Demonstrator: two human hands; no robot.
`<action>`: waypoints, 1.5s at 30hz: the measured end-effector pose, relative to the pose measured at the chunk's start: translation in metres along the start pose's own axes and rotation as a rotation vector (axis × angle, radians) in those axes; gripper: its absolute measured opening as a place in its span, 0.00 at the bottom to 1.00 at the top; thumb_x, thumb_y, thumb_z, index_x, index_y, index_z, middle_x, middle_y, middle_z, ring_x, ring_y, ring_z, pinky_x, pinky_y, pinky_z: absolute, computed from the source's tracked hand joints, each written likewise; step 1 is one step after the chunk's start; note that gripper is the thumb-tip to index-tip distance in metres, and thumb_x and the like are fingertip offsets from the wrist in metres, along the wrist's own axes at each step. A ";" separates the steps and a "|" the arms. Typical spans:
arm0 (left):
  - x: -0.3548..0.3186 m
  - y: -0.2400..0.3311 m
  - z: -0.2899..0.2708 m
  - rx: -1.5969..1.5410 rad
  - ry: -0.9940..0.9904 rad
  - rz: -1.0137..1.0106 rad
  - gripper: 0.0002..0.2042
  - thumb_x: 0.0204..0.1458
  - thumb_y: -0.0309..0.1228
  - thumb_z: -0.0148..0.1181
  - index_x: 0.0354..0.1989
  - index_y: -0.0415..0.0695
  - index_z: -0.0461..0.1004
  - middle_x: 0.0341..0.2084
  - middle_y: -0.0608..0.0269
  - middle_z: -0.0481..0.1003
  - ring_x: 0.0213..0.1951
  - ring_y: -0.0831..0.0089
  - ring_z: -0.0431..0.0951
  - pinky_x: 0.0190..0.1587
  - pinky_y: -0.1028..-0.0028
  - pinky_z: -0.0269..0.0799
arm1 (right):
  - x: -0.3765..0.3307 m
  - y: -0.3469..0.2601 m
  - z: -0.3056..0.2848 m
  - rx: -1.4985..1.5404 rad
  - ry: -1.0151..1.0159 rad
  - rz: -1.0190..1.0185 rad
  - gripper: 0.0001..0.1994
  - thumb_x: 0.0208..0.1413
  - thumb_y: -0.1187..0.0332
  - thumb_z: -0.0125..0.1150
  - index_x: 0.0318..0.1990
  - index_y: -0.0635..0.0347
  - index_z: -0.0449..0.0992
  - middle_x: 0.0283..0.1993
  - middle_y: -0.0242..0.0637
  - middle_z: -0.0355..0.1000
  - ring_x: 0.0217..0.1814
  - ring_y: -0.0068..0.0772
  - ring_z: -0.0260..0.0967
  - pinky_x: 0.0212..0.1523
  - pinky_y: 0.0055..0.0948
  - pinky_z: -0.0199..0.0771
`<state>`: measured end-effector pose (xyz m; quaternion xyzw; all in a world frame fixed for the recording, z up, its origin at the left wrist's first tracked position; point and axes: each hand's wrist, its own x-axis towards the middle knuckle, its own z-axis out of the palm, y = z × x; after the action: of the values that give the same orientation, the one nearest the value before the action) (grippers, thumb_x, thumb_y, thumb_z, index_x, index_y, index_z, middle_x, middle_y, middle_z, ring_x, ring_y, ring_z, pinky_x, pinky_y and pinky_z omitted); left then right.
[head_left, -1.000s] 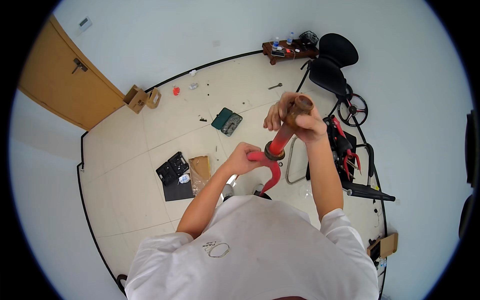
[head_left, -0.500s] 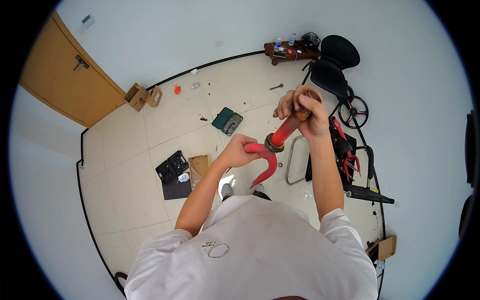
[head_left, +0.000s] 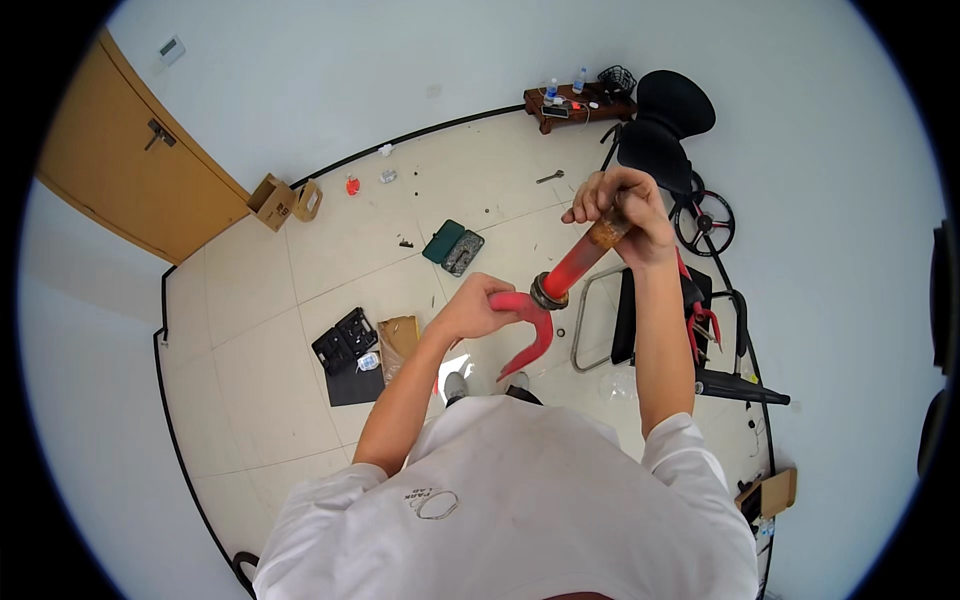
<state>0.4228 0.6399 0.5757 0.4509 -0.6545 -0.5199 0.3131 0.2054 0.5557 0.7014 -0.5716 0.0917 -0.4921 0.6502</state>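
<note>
In front of my chest I hold a red bicycle fork (head_left: 573, 266) tilted, its tube rising to the upper right and its curved legs pointing down toward me. My left hand (head_left: 478, 308) is closed around one leg close to the crown. At the tube's rusty brown upper end, the curled fingers of my right hand (head_left: 632, 215) grip it; whether a small part is also between them I cannot tell. A dark, greasy bearing ring (head_left: 547, 291) sits around the tube's base, just above the crown.
On the tiled floor ahead lie an open green case (head_left: 455, 246) and a wrench (head_left: 550, 177). An open black tool case (head_left: 345, 340) is at left. To my right stand a black chair (head_left: 662, 140) and a black-and-red frame (head_left: 700, 310). Cardboard boxes (head_left: 272, 203) sit by the door.
My right hand has shifted slightly at the tube's end, its fingers lifting and baring more of the rusty part. My left hand keeps its hold on the fork leg.
</note>
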 end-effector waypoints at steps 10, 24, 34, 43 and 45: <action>-0.001 0.014 0.000 -0.134 -0.122 0.013 0.04 0.41 0.20 0.66 0.25 0.36 0.77 0.16 0.70 0.72 0.19 0.84 0.67 0.23 0.79 0.63 | 0.006 0.004 0.017 0.198 -0.152 -0.006 0.17 0.55 0.62 0.58 0.18 0.55 0.61 0.13 0.36 0.64 0.19 0.37 0.70 0.45 0.50 0.77; 0.008 -0.003 -0.018 -0.032 0.122 0.031 0.06 0.43 0.26 0.66 0.29 0.37 0.80 0.16 0.66 0.72 0.18 0.80 0.66 0.23 0.75 0.66 | 0.037 0.003 0.024 -0.033 0.177 0.041 0.11 0.57 0.65 0.59 0.30 0.66 0.74 0.25 0.40 0.72 0.33 0.40 0.76 0.43 0.41 0.77; 0.004 0.015 -0.025 -0.183 -0.115 -0.061 0.04 0.43 0.23 0.66 0.27 0.36 0.79 0.17 0.68 0.73 0.19 0.81 0.68 0.22 0.77 0.65 | 0.035 0.016 0.018 0.204 -0.195 -0.009 0.16 0.59 0.59 0.59 0.23 0.54 0.66 0.17 0.35 0.67 0.28 0.34 0.72 0.45 0.50 0.76; 0.012 0.005 -0.019 -0.363 -0.156 -0.055 0.07 0.45 0.24 0.66 0.33 0.37 0.80 0.15 0.73 0.69 0.14 0.85 0.62 0.16 0.80 0.56 | 0.042 0.015 0.027 0.099 -0.018 0.053 0.17 0.53 0.57 0.62 0.27 0.62 0.68 0.25 0.42 0.71 0.36 0.44 0.74 0.42 0.49 0.75; 0.011 0.020 -0.021 -0.116 0.078 -0.041 0.07 0.46 0.26 0.65 0.33 0.38 0.81 0.15 0.69 0.72 0.17 0.83 0.65 0.21 0.77 0.62 | 0.042 0.006 0.026 -0.054 0.207 0.069 0.15 0.59 0.60 0.57 0.27 0.60 0.66 0.24 0.41 0.69 0.37 0.44 0.74 0.45 0.48 0.74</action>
<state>0.4311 0.6227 0.6000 0.4653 -0.6012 -0.5453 0.3531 0.2474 0.5410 0.7234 -0.5317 0.1910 -0.5231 0.6381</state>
